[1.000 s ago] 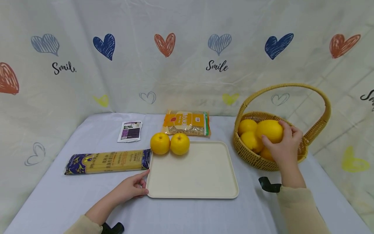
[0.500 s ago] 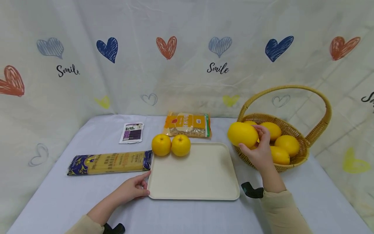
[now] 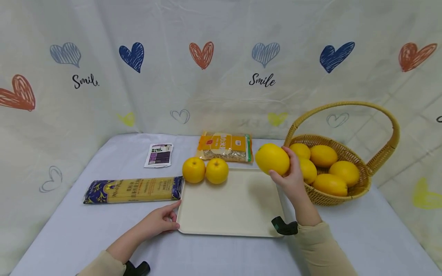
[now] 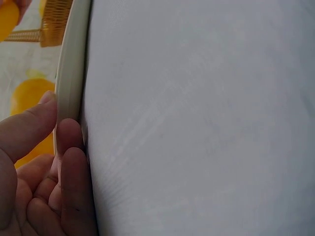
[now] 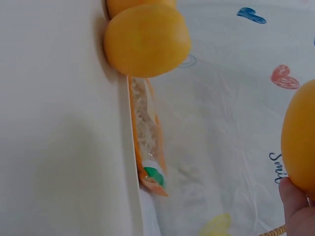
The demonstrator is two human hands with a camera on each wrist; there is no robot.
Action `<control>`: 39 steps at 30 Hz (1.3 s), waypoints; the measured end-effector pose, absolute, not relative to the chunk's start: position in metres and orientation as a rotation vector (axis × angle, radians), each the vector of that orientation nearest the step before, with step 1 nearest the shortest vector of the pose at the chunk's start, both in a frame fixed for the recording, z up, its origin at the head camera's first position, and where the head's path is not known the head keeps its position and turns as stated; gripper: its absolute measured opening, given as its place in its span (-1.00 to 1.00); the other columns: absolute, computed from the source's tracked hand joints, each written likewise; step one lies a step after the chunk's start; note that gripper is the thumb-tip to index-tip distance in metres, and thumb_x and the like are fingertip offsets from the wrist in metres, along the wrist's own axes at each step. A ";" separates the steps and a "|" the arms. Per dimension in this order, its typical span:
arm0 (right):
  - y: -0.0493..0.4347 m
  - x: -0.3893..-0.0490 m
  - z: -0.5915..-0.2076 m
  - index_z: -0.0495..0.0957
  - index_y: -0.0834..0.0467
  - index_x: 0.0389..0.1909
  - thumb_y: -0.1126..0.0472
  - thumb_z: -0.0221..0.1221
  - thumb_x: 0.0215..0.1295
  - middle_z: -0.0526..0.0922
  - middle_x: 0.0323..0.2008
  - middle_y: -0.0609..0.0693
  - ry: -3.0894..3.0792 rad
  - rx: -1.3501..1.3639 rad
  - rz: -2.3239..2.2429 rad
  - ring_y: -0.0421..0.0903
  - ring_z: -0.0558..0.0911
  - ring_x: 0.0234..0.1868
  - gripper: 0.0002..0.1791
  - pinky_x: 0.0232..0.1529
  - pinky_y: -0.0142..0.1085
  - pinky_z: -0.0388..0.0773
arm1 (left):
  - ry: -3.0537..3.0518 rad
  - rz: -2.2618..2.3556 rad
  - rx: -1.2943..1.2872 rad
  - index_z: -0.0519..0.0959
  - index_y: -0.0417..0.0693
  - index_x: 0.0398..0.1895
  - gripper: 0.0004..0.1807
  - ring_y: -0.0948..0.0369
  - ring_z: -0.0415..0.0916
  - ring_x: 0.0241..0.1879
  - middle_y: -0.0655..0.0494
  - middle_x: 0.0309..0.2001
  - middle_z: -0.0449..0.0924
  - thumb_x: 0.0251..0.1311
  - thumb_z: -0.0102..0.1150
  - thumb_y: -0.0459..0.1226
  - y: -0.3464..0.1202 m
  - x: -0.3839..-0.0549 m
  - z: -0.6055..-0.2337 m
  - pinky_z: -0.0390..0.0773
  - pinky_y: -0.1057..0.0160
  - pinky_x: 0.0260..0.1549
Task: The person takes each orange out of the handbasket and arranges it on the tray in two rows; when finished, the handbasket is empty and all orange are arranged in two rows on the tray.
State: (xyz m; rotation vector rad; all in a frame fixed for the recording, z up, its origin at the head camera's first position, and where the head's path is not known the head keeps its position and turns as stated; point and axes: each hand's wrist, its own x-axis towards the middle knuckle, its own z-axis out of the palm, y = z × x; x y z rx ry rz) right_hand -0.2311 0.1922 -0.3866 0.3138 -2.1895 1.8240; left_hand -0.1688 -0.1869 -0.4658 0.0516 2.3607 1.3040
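My right hand [image 3: 291, 178] holds a large yellow lemon [image 3: 272, 159] between thumb and fingers, raised over the far right corner of a cream tray [image 3: 228, 214]. In the right wrist view, that lemon [image 5: 301, 140] sits at the right edge with a fingertip against it. Two rounder-looking yellow fruits [image 3: 193, 170] stand side by side at the tray's far left corner. My left hand [image 3: 157, 221] pinches the tray's left rim. The left wrist view shows its thumb over the rim [image 4: 69, 93] and curled fingers against the outer side.
A wicker basket [image 3: 321, 201] with a tall handle holds several lemons [image 3: 324, 156] at the right. A spaghetti pack [image 3: 134, 190] lies left of the tray. Behind stand an orange grain bag [image 3: 225, 147] and a white-and-purple packet [image 3: 158, 155]. A heart-printed cloth [image 3: 231, 96] hangs behind the table.
My right hand has lifted the lemon out of the basket and carried it left to above the tray's far right corner. The left hand stays on the tray's rim.
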 end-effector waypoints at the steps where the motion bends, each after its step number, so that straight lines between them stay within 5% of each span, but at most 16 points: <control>1: 0.191 -0.231 -0.388 0.02 0.19 0.29 0.51 0.13 0.03 0.18 0.07 -0.18 -2.160 0.318 1.863 -0.17 0.31 -0.05 -0.21 -0.13 -0.58 0.41 | 2.360 1.306 0.053 0.15 -0.01 0.35 -0.08 0.24 0.33 -0.60 0.08 -0.39 0.43 -0.14 0.38 -0.17 -0.187 -0.169 -0.466 0.42 0.35 -0.58; 7: 0.182 -0.232 -0.392 0.01 0.12 0.16 0.56 0.09 -0.03 0.19 0.06 -0.11 -2.074 0.321 1.989 -0.21 0.33 -0.01 -0.26 -0.07 -0.61 0.41 | 2.356 1.306 0.061 0.15 -0.02 0.35 -0.08 0.25 0.33 -0.59 0.09 -0.39 0.43 -0.14 0.38 -0.17 -0.187 -0.169 -0.465 0.43 0.36 -0.58; 12: 0.177 -0.234 -0.397 -0.25 0.04 0.35 0.49 0.15 0.00 0.09 0.22 0.06 -2.258 0.362 1.897 -0.18 0.33 0.06 -0.01 0.01 -0.64 0.32 | 2.351 1.306 0.065 0.15 -0.02 0.35 -0.08 0.25 0.33 -0.59 0.08 -0.39 0.43 -0.14 0.38 -0.16 -0.187 -0.169 -0.465 0.42 0.36 -0.57; 15: 0.173 -0.236 -0.402 -0.32 -0.01 0.40 0.40 0.19 0.02 -0.01 0.30 0.14 -2.413 0.393 1.781 -0.06 0.31 0.12 0.07 0.09 -0.46 0.34 | 2.348 1.302 0.058 0.15 -0.01 0.36 -0.08 0.24 0.34 -0.59 0.09 -0.39 0.43 -0.14 0.38 -0.16 -0.187 -0.169 -0.464 0.42 0.36 -0.57; 19: 0.165 -0.241 -0.409 -0.16 0.10 0.38 0.31 0.25 -0.01 0.01 0.30 0.18 -2.541 0.381 1.686 0.06 0.29 0.15 0.00 0.18 -0.07 0.29 | 2.349 1.296 0.049 0.15 -0.01 0.36 -0.08 0.24 0.34 -0.59 0.09 -0.39 0.43 -0.14 0.38 -0.16 -0.187 -0.168 -0.464 0.42 0.35 -0.57; 22: 0.159 -0.246 -0.416 -0.13 0.14 0.34 0.29 0.28 -0.03 0.06 0.27 0.18 -2.569 0.330 1.710 0.09 0.27 0.17 -0.02 0.22 0.05 0.19 | 2.350 1.299 0.048 0.15 -0.01 0.35 -0.08 0.25 0.33 -0.60 0.08 -0.39 0.43 -0.13 0.37 -0.17 -0.186 -0.168 -0.463 0.42 0.36 -0.58; 39: 0.138 -0.259 -0.439 -0.20 0.18 0.26 0.33 0.29 -0.06 0.11 0.22 0.26 -2.697 0.187 1.759 0.15 0.24 0.21 -0.02 0.27 0.04 0.05 | 2.352 1.290 0.054 0.13 -0.02 0.36 -0.07 0.25 0.32 -0.58 0.09 -0.39 0.42 -0.13 0.37 -0.13 -0.187 -0.168 -0.463 0.40 0.37 -0.57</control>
